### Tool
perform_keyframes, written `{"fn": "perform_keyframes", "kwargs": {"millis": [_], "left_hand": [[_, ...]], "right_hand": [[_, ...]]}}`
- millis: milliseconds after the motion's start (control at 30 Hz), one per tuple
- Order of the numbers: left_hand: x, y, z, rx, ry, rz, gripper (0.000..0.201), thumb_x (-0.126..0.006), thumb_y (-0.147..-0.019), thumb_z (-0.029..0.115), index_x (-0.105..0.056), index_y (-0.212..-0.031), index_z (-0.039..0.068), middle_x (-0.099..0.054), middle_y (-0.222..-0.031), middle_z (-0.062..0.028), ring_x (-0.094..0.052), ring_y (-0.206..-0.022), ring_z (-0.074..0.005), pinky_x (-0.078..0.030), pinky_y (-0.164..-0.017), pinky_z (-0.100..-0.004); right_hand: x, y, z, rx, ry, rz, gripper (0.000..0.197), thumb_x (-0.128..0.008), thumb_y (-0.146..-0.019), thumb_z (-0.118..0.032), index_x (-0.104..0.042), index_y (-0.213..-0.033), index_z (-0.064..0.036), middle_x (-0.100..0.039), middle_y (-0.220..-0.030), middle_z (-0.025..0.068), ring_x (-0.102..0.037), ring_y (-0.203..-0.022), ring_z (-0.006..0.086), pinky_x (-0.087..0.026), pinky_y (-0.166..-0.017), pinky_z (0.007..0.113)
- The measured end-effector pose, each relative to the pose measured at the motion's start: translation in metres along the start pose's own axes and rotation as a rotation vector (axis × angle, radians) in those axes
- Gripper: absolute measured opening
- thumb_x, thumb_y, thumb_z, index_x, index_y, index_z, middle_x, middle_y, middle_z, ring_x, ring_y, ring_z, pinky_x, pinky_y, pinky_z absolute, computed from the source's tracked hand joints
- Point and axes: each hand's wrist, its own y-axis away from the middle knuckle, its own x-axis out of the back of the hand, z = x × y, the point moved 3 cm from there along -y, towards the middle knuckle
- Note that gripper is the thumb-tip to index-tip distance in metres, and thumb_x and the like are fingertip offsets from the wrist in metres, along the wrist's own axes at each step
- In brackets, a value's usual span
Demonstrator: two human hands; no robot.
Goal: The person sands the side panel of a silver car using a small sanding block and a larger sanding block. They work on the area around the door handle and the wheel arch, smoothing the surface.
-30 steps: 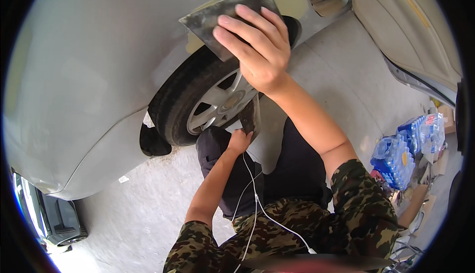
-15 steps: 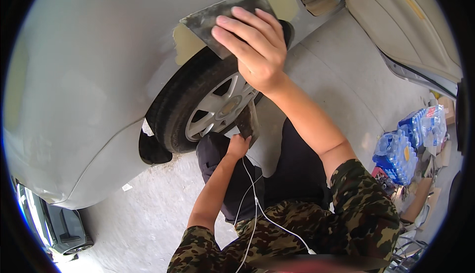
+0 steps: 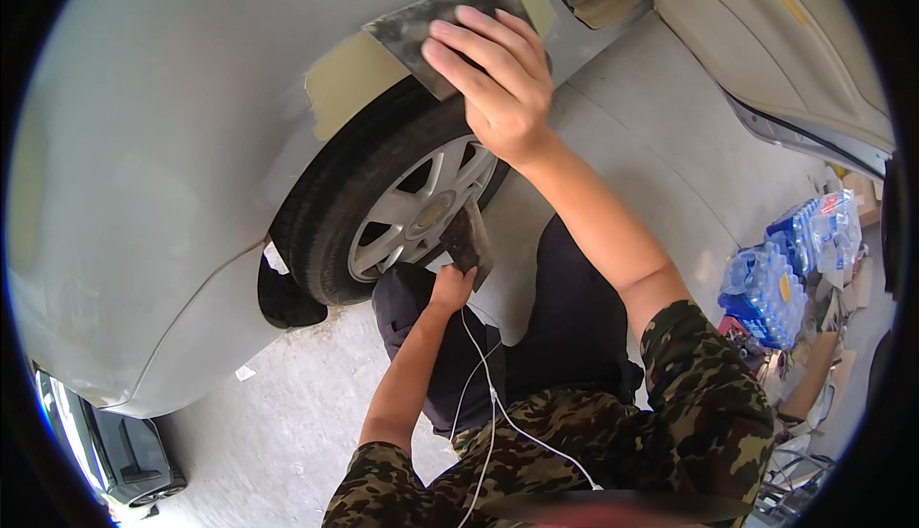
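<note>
My right hand (image 3: 498,78) presses a dark, flat putty spreader (image 3: 412,35) against the grey car panel, just above the wheel arch. Its fingers lie across the sheet, and the thumb is hidden. A pale yellow-green patch of body filler (image 3: 352,83) shows left of the spreader, along the arch edge. Lower down, beside my left knee, my left hand (image 3: 454,287) grips a second flat, smeared plate (image 3: 467,246) by its lower end. That plate stands in front of the silver wheel (image 3: 421,212).
The black tyre (image 3: 316,241) sits below the panel. An open car door (image 3: 766,40) is at upper right. Blue-wrapped packs of bottles (image 3: 766,293) and cardboard lie on the right. A white cable (image 3: 493,394) hangs before my body. A dark car (image 3: 120,447) stands lower left.
My right hand has slid the spreader rightward along the panel, uncovering more filler on its left. My left hand still holds its plate low; the view has shifted slightly.
</note>
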Motion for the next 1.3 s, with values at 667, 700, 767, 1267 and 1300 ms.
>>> {"fn": "perform_keyframes", "kwargs": {"millis": [667,700,767,1267,1300], "left_hand": [[0.000,-0.003,-0.001,-0.033,-0.012,-0.002,0.036,-0.067,-0.101,0.029,-0.075,-0.099,-0.007,-0.074,-0.097,-0.0321,-0.070,-0.095,-0.0531,-0.057,-0.091,-0.0574],[0.001,-0.003,-0.001,-0.061,-0.006,0.023,0.036,-0.068,-0.101,0.029,-0.075,-0.099,-0.007,-0.074,-0.097,-0.0321,-0.070,-0.095,-0.0529,-0.057,-0.091,-0.0573],[-0.001,-0.004,-0.002,-0.032,-0.014,0.028,0.036,-0.069,-0.101,0.029,-0.075,-0.098,-0.007,-0.073,-0.095,-0.0320,-0.070,-0.094,-0.0526,-0.057,-0.089,-0.0570],[0.000,-0.001,-0.001,-0.035,-0.025,0.040,0.034,-0.068,-0.101,0.028,-0.075,-0.099,-0.006,-0.074,-0.097,-0.0310,-0.071,-0.095,-0.0519,-0.057,-0.091,-0.0573],[0.000,-0.001,-0.001,-0.030,-0.035,0.022,0.034,-0.068,-0.101,0.027,-0.075,-0.100,-0.006,-0.074,-0.098,-0.0309,-0.070,-0.095,-0.0519,-0.057,-0.091,-0.0574]], "right_hand": [[-0.013,0.011,-0.009,-0.022,-0.103,-0.026,0.029,-0.072,-0.091,0.001,-0.084,-0.115,-0.0117,-0.079,-0.125,0.0043,-0.072,-0.123,0.0254,-0.051,-0.113,0.045],[-0.016,0.019,-0.015,-0.031,-0.106,-0.012,0.029,-0.074,-0.092,0.000,-0.084,-0.116,-0.0130,-0.079,-0.125,0.0029,-0.072,-0.124,0.0246,-0.050,-0.115,0.044],[-0.024,0.035,-0.020,-0.007,-0.089,0.027,0.030,-0.075,-0.092,-0.001,-0.084,-0.117,-0.0142,-0.078,-0.127,0.0016,-0.071,-0.126,0.0243,-0.050,-0.116,0.045],[-0.003,0.008,0.027,-0.037,-0.016,0.004,0.028,-0.069,-0.092,0.001,-0.083,-0.114,-0.0104,-0.079,-0.122,0.0037,-0.072,-0.120,0.0264,-0.052,-0.111,0.045],[-0.010,0.011,0.023,-0.032,-0.032,0.012,0.029,-0.069,-0.092,0.001,-0.083,-0.115,-0.0105,-0.078,-0.123,0.0030,-0.072,-0.122,0.0260,-0.052,-0.110,0.044]]}}
